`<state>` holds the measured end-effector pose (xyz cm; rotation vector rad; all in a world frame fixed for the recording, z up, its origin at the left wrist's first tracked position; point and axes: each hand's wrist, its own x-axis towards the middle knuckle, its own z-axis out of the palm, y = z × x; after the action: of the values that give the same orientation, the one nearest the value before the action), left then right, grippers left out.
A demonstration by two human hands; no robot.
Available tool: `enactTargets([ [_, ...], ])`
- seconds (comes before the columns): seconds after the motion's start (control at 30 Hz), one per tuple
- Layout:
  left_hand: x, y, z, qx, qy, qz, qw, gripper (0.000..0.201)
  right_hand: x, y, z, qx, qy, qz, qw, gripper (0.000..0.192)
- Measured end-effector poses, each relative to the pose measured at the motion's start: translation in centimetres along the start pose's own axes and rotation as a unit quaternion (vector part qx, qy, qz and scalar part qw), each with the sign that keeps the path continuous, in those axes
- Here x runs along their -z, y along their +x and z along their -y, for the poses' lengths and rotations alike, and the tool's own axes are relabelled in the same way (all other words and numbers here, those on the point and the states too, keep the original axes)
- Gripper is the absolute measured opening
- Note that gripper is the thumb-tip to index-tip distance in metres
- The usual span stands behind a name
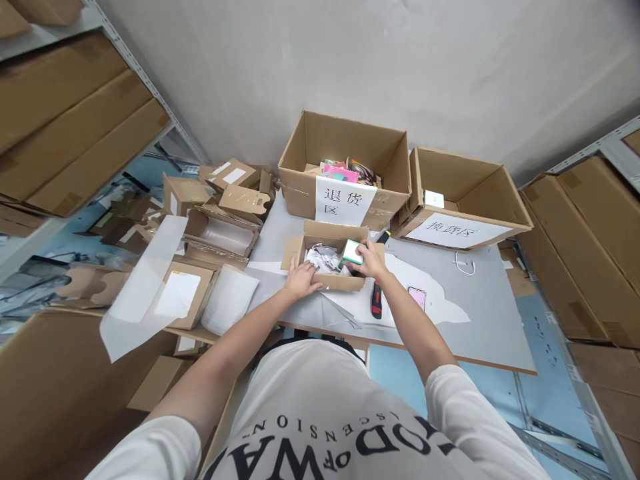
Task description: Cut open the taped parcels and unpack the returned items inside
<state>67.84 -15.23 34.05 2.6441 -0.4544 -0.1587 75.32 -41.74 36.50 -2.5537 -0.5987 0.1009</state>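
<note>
An opened small cardboard box (343,283) sits on the table before me, its flaps folded outward. Crumpled white paper (324,257) fills much of its inside. My left hand (301,279) grips the front left corner of this box, thumb toward the front wall and fingers over the edge. At the right end, my right hand (371,260) is closed around a small white box with green edges (353,251), held over the paper. Its far side and lower part are partly hidden.
Behind stand two large cartons with handwritten signs, one with colourful packages (343,172), the other (465,180) with a small white box. A red and black utility knife (377,300) and a pink-screened phone (417,297) lie on the right. Opened boxes (220,230) pile up left.
</note>
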Motion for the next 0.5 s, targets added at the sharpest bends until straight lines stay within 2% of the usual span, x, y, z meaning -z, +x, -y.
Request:
enactTargets([
  [0.27, 0.4, 0.5, 0.2, 0.006, -0.015, 0.012, 1.0, 0.044, 0.7, 0.2, -0.3, 0.033, -0.126, 0.047, 0.99, 0.035],
  [0.5, 0.5, 1.0, 0.1, 0.019, 0.015, 0.034, 0.999, 0.027, 1.2, 0.2, 0.4, 0.015, -0.063, 0.039, 0.997, 0.032],
])
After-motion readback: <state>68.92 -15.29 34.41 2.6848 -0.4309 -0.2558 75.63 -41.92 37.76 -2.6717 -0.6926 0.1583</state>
